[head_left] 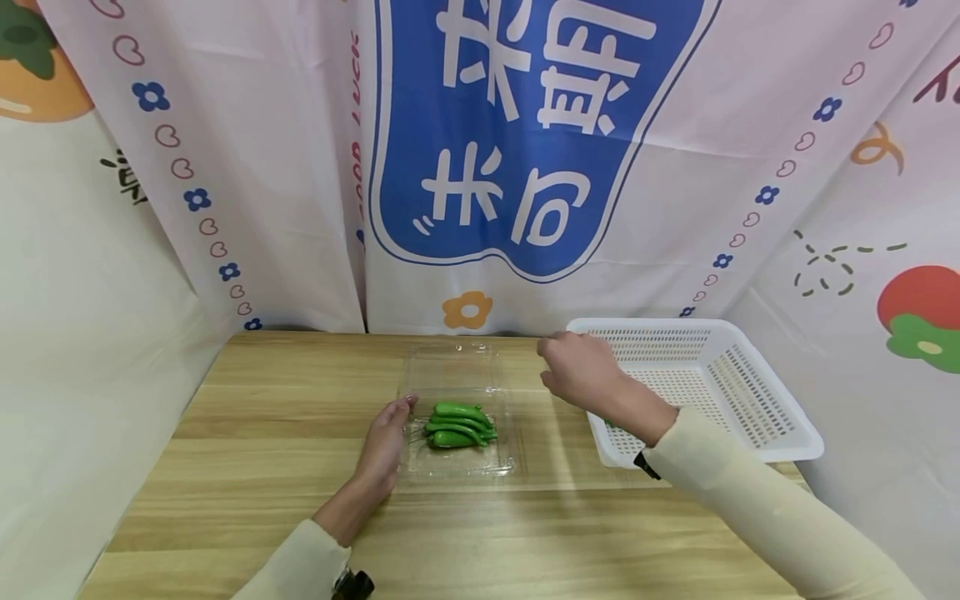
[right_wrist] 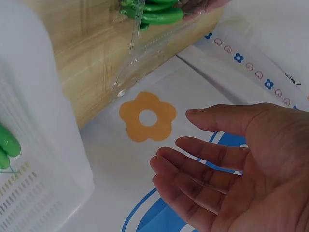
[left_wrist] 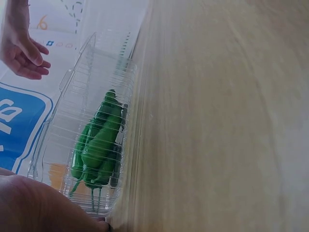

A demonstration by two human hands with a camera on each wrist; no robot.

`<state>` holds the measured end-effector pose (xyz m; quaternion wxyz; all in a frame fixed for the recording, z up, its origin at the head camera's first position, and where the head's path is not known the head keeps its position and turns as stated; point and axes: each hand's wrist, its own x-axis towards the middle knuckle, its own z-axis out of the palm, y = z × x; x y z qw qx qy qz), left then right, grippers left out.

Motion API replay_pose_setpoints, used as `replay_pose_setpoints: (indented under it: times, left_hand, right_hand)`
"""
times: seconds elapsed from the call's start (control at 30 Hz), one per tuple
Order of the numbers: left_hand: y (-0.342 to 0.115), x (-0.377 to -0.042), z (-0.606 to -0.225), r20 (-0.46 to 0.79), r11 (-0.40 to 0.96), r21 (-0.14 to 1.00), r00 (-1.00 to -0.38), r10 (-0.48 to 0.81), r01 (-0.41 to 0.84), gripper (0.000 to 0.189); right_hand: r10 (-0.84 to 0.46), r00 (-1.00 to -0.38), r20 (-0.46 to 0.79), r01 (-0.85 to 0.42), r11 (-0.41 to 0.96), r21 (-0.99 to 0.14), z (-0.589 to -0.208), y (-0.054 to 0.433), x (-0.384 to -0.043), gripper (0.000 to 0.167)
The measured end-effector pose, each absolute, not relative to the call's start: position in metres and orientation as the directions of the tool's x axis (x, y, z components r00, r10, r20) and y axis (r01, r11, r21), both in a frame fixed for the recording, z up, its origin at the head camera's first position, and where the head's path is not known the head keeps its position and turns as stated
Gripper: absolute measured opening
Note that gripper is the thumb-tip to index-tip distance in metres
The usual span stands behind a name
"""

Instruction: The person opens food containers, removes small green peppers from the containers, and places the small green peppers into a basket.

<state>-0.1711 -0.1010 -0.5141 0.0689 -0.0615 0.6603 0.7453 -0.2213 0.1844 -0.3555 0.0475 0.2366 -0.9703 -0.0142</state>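
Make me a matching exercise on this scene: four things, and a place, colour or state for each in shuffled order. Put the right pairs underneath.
1. Left hand
2. Right hand
3. Basket
4. Box

A. White, with many small holes
B. Raised and empty, away from the box
C. Clear, lid open, green peppers inside
D. Beside the box's left edge

Pairs: 1-D, 2-B, 3-A, 4-C

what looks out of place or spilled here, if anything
Only the wall cloth: its red lettering runs sideways up it. Nothing looks spilled or damaged; green peppers lie bunched in the clear container, more in the white basket.
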Motion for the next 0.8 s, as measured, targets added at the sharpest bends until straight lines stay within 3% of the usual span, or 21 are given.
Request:
replay_pose_setpoints:
  times: [0.23, 0.4, 0.8]
  left_hand:
    - [-0.1, -0.172, -0.514, -0.181, -0.122, 0.976, -0.983, 0.024, -0.182, 0.053]
    - [-0.101, -0.172, -0.515, -0.184, -0.128, 0.974, -0.983, 0.022, -0.185, 0.053]
    - [-0.102, -0.17, -0.516, -0.183, -0.128, 0.975, -0.983, 0.021, -0.184, 0.052]
  right_hand:
    - [-0.507, -0.857, 0.096, -0.505, 0.862, 0.046, -0.364, 0.17, -0.213, 0.01]
    - [-0.535, -0.842, 0.071, -0.534, 0.845, 0.038, -0.37, 0.161, -0.208, 0.023]
    - [-0.597, -0.801, 0.039, -0.597, 0.802, 0.03, -0.386, 0.144, -0.202, 0.023]
